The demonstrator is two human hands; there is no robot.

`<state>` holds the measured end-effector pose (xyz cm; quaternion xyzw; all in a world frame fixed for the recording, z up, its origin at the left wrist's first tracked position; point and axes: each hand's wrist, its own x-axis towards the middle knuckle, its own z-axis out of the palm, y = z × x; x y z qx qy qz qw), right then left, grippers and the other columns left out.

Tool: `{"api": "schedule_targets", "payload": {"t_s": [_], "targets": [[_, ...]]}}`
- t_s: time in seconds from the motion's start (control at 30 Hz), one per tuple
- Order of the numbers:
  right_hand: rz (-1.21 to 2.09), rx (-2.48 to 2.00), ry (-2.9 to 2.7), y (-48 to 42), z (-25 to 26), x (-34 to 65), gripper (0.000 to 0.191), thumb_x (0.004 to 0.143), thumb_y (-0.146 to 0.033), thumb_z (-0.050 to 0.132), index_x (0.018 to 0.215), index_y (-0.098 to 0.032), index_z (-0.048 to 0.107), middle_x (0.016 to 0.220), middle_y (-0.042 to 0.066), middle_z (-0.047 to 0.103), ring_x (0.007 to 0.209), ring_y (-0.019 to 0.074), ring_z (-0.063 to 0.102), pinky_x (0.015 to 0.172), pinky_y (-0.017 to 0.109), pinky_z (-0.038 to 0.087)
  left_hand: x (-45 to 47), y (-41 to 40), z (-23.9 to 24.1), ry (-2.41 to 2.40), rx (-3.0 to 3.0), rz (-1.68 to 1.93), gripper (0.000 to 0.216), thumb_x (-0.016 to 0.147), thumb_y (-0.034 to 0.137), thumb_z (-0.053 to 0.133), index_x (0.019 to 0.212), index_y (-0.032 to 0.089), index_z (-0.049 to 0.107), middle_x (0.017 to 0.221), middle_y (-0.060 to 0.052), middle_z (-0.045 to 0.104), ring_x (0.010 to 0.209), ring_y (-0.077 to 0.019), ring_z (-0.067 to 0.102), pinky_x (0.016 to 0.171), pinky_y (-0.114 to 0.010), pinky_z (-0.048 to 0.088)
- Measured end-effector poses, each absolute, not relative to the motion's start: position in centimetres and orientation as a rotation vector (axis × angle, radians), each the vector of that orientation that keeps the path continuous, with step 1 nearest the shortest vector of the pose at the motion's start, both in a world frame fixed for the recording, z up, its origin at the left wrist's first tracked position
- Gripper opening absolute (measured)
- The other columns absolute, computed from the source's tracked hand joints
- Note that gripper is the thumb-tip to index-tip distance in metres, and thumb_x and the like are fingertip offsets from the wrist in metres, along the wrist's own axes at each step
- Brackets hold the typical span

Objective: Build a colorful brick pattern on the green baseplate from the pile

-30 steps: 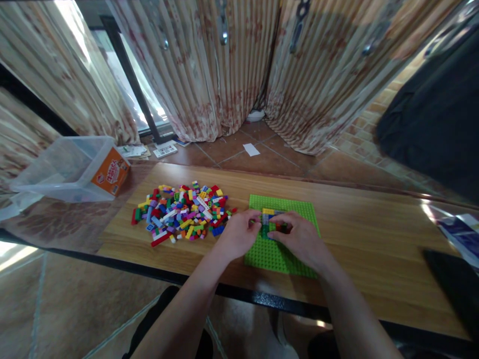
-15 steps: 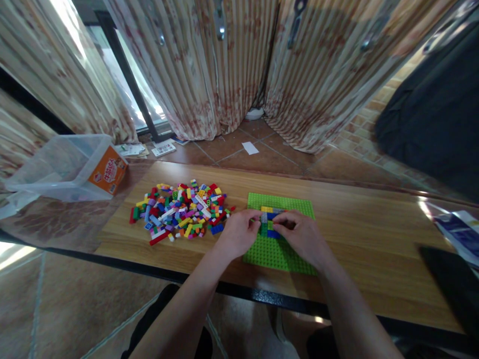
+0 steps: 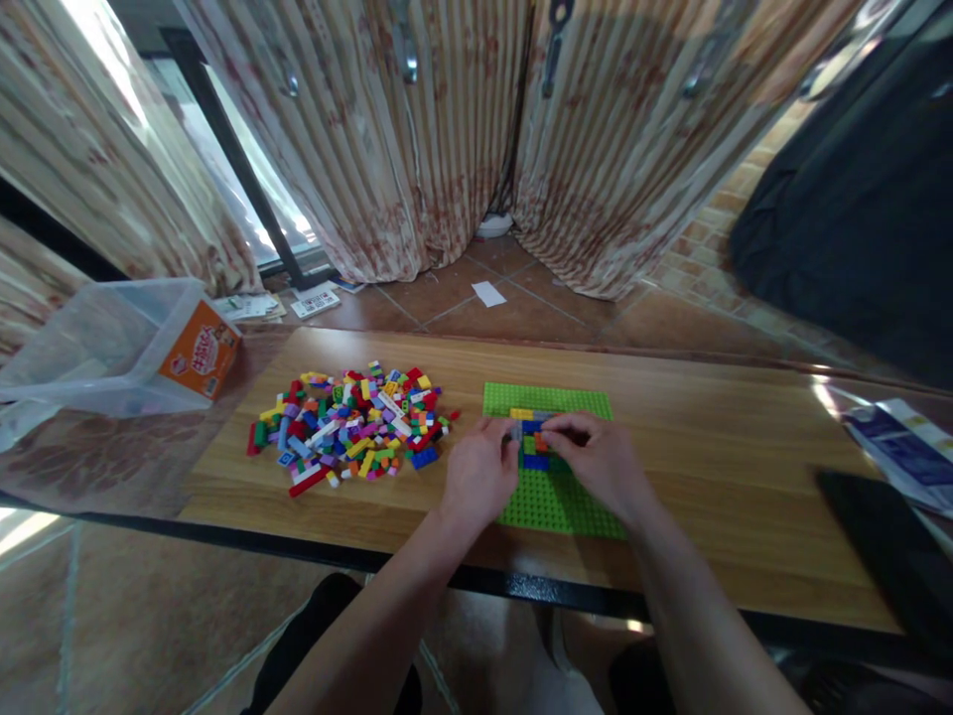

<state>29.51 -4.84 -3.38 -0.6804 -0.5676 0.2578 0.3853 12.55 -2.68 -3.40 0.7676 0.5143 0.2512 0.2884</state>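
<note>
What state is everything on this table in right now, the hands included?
Green studded baseplate, flat on the wooden table, partly built on.
Small multicoloured brick build, fixed on the baseplate.
Heap of loose coloured bricks, spread left of the baseplate.
Clear plastic tub, open, lidless.
Left hand, fingertips at the build's left edge.
Right hand, fingertips on the build.

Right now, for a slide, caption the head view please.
Left hand and right hand touch stacked bricks on a green baseplate beside a loose brick pile.

The left hand and right hand hide parts of the brick build; their grip is too small to tell. The clear bin is cropped left.
</note>
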Motion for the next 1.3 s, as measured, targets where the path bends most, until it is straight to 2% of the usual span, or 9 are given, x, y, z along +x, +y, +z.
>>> {"api": "schedule_targets", "payload": {"t_s": [0.13,0.27,0.5,0.83,1.13,1.3], "targets": [[0.494,-1.886,-1.311,-4.7,-3.4,30.0,0.020,0.073,-0.036,0.065,0.083,-0.020,0.073,0.083,0.005,0.070,0.071,0.0194,0.059,0.070,0.036,0.047,13.0,-2.2,-3.3,1.457,1.976,0.700,0.026,0.085,0.015,0.060,0.110,0.015,0.065,0.102,-0.008,0.070,0.091,-0.0221,0.066,0.084,-0.035,0.052],[0.381,-1.975,-1.336,-4.6,-3.6,29.5,0.023,0.070,-0.034,0.068,0.086,-0.019,0.071,0.092,0.008,0.068,0.082,0.0229,0.060,0.076,0.039,0.047,13.4,-2.0,-3.2,1.497,1.934,0.689,0.027,0.079,0.016,0.066,0.106,0.017,0.065,0.098,-0.006,0.069,0.093,-0.0225,0.065,0.085,-0.036,0.051],[0.384,-2.049,-1.327,-4.4,-3.9,28.4,0.030,0.068,-0.035,0.071,0.091,-0.016,0.067,0.093,0.010,0.064,0.085,0.0256,0.059,0.079,0.041,0.048,13.8,-2.1,-3.1,1.540,1.918,0.649,0.026,0.078,0.017,0.068,0.104,0.019,0.064,0.097,-0.005,0.068,0.093,-0.0219,0.064,0.084,-0.034,0.050],[0.395,-2.095,-1.298,-4.2,-3.6,27.9,0.027,0.065,-0.032,0.071,0.087,-0.018,0.065,0.093,0.009,0.063,0.088,0.0256,0.060,0.081,0.042,0.048,14.0,-1.9,-2.7,1.577,1.900,0.607,0.024,0.076,0.016,0.067,0.100,0.019,0.063,0.096,-0.005,0.068,0.094,-0.0218,0.064,0.084,-0.033,0.049],[0.408,-2.091,-1.233,-4.0,-4.2,27.7,0.037,0.063,-0.029,0.069,0.097,-0.017,0.060,0.100,0.011,0.062,0.092,0.0261,0.058,0.085,0.043,0.048,14.5,-1.5,-2.5,1.608,1.863,0.517,0.026,0.075,0.015,0.068,0.099,0.019,0.057,0.095,-0.006,0.069,0.091,-0.0235,0.065,0.080,-0.034,0.049],[0.381,-2.041,-1.244,-3.9,-4.7,27.7,0.034,0.064,-0.028,0.067,0.096,-0.019,0.060,0.098,0.009,0.061,0.094,0.0262,0.057,0.087,0.045,0.048,14.5,-1.4,-2.7,1.591,1.905,0.514,0.026,0.074,0.014,0.068,0.095,0.019,0.054,0.093,-0.007,0.068,0.090,-0.0238,0.065,0.080,-0.034,0.049]]}}
